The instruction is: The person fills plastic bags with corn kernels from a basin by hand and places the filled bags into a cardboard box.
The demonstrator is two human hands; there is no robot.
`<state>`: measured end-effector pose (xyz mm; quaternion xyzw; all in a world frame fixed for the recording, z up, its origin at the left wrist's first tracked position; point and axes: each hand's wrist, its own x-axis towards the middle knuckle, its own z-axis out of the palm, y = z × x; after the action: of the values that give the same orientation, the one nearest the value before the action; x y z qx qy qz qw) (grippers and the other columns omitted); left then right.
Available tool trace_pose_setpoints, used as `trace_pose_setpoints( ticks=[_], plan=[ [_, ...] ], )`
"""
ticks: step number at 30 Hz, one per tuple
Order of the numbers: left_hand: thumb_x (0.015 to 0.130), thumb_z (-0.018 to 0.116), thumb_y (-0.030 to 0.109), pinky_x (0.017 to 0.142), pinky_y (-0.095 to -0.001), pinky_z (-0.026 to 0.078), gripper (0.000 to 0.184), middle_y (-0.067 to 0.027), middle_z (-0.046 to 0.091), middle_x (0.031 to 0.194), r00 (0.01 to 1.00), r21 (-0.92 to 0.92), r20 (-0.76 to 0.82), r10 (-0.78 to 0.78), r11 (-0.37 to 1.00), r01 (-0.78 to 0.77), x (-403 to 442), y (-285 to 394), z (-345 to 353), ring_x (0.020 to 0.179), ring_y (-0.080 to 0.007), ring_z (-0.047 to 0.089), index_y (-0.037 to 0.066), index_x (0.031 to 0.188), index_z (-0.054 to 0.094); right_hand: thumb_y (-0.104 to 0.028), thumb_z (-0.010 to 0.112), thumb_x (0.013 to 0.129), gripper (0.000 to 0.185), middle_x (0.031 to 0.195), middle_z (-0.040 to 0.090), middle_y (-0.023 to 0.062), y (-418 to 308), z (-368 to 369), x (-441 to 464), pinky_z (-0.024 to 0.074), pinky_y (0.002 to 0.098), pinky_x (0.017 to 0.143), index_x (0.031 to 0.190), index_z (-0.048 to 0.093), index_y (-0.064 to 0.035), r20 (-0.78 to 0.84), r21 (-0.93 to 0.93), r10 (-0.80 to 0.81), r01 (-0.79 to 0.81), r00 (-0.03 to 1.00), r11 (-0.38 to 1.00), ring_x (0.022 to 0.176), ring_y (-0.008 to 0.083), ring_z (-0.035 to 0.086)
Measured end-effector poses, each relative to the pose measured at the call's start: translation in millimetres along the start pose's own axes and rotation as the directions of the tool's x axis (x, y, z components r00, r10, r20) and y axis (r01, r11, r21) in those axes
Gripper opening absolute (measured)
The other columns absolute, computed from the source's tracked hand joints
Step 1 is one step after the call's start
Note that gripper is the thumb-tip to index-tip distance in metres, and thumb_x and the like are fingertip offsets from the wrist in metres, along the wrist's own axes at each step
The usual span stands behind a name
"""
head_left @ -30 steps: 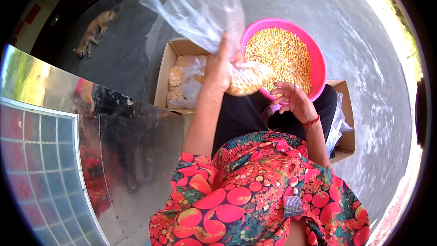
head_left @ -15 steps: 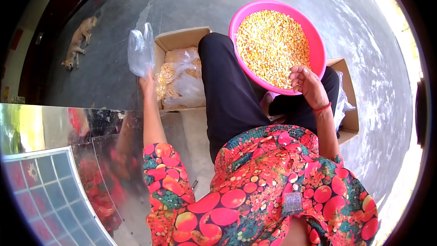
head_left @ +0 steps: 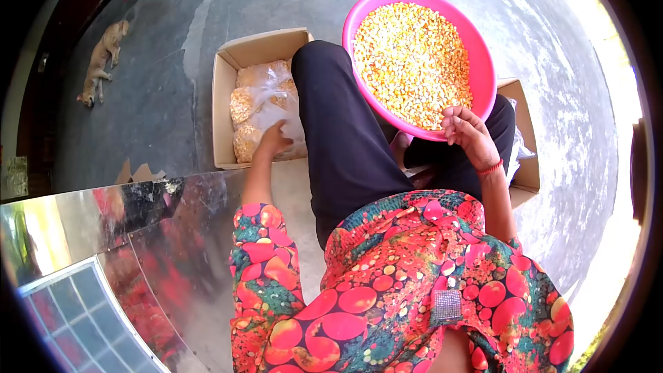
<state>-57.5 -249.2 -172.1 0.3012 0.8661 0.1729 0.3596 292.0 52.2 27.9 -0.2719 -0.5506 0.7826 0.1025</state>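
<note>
A seated person in dark trousers [head_left: 331, 145] has both hands forward. The left hand [head_left: 275, 139] is inside a cardboard box [head_left: 222, 107] on the left, fingers partly spread over clear plastic bags of corn [head_left: 242, 105]; whether it grips plastic cannot be told. The right hand [head_left: 471, 137] is loosely curled by the near rim of a pink basin [head_left: 486, 72], full of loose kernels [head_left: 414, 62]; whether it pinches any is unclear. What supports the basin is hidden. A second box [head_left: 529, 121] stands on the right.

A shifted leg or a push on the near rim could tip the basin and spill kernels. Thin plastic might tear if pulled, and any untied bag could leak.
</note>
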Motion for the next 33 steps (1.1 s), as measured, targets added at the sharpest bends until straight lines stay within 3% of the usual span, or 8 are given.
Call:
trace_pose_setpoints(
  ticks=[3,6,9,14,22,33],
  plan=[
    [0.077,0.057,0.029,0.09,-0.0384,0.042,0.052,-0.0142,0.058,0.115,0.992,-0.126,0.125,0.001,0.992,0.015,37.9,-11.8,52.4,0.104,-0.0293,0.056,0.005,0.122,0.05,-0.016,0.049,0.091,0.021,0.089,0.06,0.0008,-1.9,3.7,-0.1,0.0441,0.0188,0.065,0.108,0.054,-0.0045,-0.002,-0.028,0.013,-0.013,1.0,1.0,0.074,0.005,0.055],
    [0.077,0.057,0.029,0.089,-0.0381,0.043,0.05,-0.0139,0.058,0.114,0.988,0.012,0.105,-0.111,0.994,0.11,42.4,-2.0,73.6,0.103,-0.0288,0.056,0.005,0.121,0.051,-0.017,0.05,0.091,0.021,0.089,0.06,0.0008,-4.4,6.0,-0.8,0.0441,0.0184,0.065,0.108,0.054,-0.0044,-0.016,-0.038,0.014,-0.015,1.0,0.999,0.074,0.0049,0.055],
    [0.078,0.057,0.028,0.089,-0.0378,0.043,0.049,-0.0136,0.058,0.113,0.978,0.08,-0.035,-0.207,0.975,0.209,43.8,5.2,77.5,0.103,-0.0283,0.056,0.005,0.121,0.051,-0.016,0.05,0.091,0.021,0.089,0.06,0.0012,-5.1,5.3,-0.5,0.0443,0.0182,0.065,0.107,0.054,-0.0039,-0.028,-0.051,0.014,-0.016,0.999,0.999,0.073,0.0048,0.055],
    [0.079,0.056,0.028,0.088,-0.0373,0.043,0.047,-0.013,0.058,0.112,0.926,0.046,-0.275,-0.26,0.958,0.282,58.5,22.7,70.6,0.101,-0.0275,0.056,0.004,0.12,0.051,-0.017,0.048,0.092,0.022,0.09,0.058,0.0013,0.1,-0.8,-0.7,0.0448,0.0181,0.064,0.109,0.053,-0.0038,-0.013,-0.081,0.006,-0.007,1.0,0.997,0.075,0.0052,0.055],
    [0.081,0.055,0.027,0.087,-0.0365,0.044,0.044,-0.0122,0.058,0.11,0.905,-0.023,-0.384,-0.182,0.982,0.188,58.2,35.5,57.9,0.1,-0.0262,0.057,0.003,0.118,0.051,-0.017,0.053,0.088,0.021,0.088,0.059,-0.0005,-0.7,-2.1,-3.2,0.0465,0.018,0.059,0.104,0.055,-0.0031,-0.053,-0.073,0.017,-0.021,0.998,0.997,0.073,0.0048,0.056],
    [0.084,0.054,0.025,0.085,-0.0354,0.045,0.04,-0.0111,0.059,0.107,0.941,-0.287,-0.314,-0.129,0.957,0.036,33.2,38.3,50.6,0.097,-0.0244,0.057,0.002,0.116,0.052,-0.014,0.054,0.087,0.018,0.081,0.059,-0.0006,14.0,-5.4,-6.4,0.0476,0.0191,0.053,0.102,0.056,-0.0044,-0.043,-0.041,-0.022,0.02,0.999,0.999,0.069,0.006,0.057]
  ],
)
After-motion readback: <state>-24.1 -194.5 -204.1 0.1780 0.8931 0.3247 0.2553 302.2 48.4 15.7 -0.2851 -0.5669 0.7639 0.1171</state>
